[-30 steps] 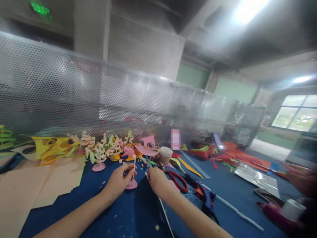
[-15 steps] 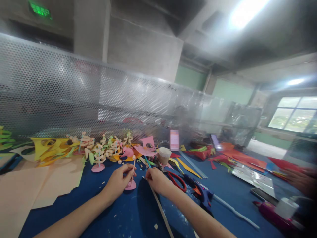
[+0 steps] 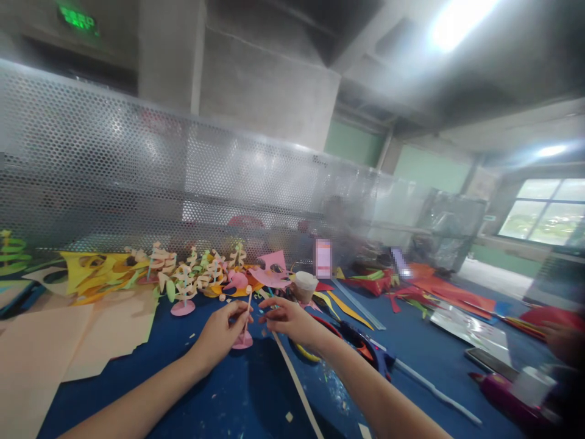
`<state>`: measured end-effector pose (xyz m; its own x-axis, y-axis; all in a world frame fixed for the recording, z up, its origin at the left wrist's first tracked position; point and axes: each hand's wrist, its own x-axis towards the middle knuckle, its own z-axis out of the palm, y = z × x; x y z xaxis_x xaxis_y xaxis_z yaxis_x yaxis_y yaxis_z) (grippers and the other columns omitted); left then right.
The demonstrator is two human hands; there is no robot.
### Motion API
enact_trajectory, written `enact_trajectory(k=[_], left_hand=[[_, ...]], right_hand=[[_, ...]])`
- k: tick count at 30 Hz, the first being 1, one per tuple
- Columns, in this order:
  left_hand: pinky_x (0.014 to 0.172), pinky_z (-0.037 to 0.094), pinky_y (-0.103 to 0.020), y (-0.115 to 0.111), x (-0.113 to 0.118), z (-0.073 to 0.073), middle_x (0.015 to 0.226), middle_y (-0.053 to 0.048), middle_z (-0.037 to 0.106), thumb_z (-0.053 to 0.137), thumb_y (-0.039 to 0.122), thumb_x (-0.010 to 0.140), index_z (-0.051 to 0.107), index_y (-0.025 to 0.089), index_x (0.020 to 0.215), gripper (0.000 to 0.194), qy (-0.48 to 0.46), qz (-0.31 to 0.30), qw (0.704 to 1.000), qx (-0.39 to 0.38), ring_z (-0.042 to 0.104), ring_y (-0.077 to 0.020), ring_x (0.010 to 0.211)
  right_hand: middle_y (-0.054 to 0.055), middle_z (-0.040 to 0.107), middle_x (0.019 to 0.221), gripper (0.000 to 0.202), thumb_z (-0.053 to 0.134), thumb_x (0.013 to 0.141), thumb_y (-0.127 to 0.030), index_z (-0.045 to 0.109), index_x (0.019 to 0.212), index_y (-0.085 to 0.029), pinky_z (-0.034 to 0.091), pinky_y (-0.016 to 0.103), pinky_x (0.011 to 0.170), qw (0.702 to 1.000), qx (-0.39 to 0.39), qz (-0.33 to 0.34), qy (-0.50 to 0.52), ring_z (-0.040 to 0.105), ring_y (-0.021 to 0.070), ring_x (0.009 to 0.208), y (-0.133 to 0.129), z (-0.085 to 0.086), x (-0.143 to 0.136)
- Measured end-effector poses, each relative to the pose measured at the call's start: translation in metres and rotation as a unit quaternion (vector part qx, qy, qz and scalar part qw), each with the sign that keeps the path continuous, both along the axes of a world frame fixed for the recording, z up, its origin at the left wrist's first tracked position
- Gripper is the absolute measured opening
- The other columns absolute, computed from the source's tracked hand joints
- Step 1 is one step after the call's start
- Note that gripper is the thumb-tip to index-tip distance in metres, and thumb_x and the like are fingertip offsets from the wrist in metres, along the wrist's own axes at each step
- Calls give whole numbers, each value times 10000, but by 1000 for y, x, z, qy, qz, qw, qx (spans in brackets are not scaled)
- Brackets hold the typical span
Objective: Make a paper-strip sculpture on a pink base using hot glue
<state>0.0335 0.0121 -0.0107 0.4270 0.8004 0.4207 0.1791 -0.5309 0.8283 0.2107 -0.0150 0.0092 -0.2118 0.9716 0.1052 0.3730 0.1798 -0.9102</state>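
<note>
My left hand [image 3: 223,332] is closed around a thin pink stick [image 3: 248,305], which stands upright on a round pink base [image 3: 244,341] on the blue table. My right hand [image 3: 290,320] is just to the right of it, fingers apart and holding nothing I can see. Beneath that hand a long pale strip [image 3: 295,381] runs down toward the table's near edge. Red-handled scissors [image 3: 329,326] are partly hidden behind my right wrist. A similar finished-looking piece with curled pale paper around a stick stands on another pink base [image 3: 183,308] to the left.
A paper cup [image 3: 305,285] stands beyond my right hand. To the right lies a blue glue gun [image 3: 377,353] with a white glue stick. Pale sheets [image 3: 105,335] and yellow cut-outs [image 3: 91,271] lie left. Another person's hand [image 3: 564,338] is at far right, near a phone [image 3: 491,364].
My right hand has let go of the pale strip and opened, rising slightly. A yellow curved piece now shows beneath it. My left hand still holds the pink stick.
</note>
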Motion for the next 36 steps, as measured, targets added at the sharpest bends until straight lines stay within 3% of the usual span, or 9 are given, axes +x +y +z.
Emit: enact_trajectory(k=[5,9,13,18,21,24,36], left_hand=[[611,466,-256,0,0,0,720,-20,632,418,296,783,574,178,825,200,-3,0,1000,5,584,-157,619],[596,465,-251,0,0,0,718,-25,629,420,293,783,580,173,821,203,-6,-2,1000,4,580,-157,617],[595,466,-257,1,0,-2,710,-21,627,422,299,784,587,176,823,209,-13,3,1000,5,580,-156,610],[623,467,-266,3,1,-4,707,-20,626,437,292,780,589,168,824,200,-18,8,1000,9,587,-159,622],[621,464,-264,3,0,-3,698,-20,622,439,286,781,585,163,827,196,-17,7,1000,7,581,-154,608],[617,463,-265,3,0,-3,709,-23,626,434,289,787,580,162,840,200,-15,4,1000,3,580,-150,602],[601,448,-247,5,2,-7,707,-23,623,448,252,776,572,161,829,163,-21,-1,1000,-2,566,-146,611]], right_hand=[[-3,629,686,227,645,621,-307,641,772,-137,409,247,638,1000,17,3,24,556,123,649,3,3,-2],[7,630,695,302,626,656,-376,655,830,-131,404,233,589,998,20,-25,45,541,116,619,7,0,-4],[17,610,624,350,527,722,-449,637,762,-119,414,241,539,994,44,-72,67,541,119,557,14,0,-7],[0,617,680,293,641,624,-309,588,864,-151,438,262,634,983,128,-112,69,578,147,666,15,5,-13],[19,637,698,212,643,627,-277,618,800,-156,443,283,663,978,156,-128,54,591,167,695,11,4,-18],[43,659,691,149,638,632,-284,637,696,-150,456,302,658,973,165,-151,51,602,182,670,9,2,-22],[53,694,739,120,612,646,-214,632,747,-154,508,302,687,961,188,-180,91,654,203,718,3,7,-33]])
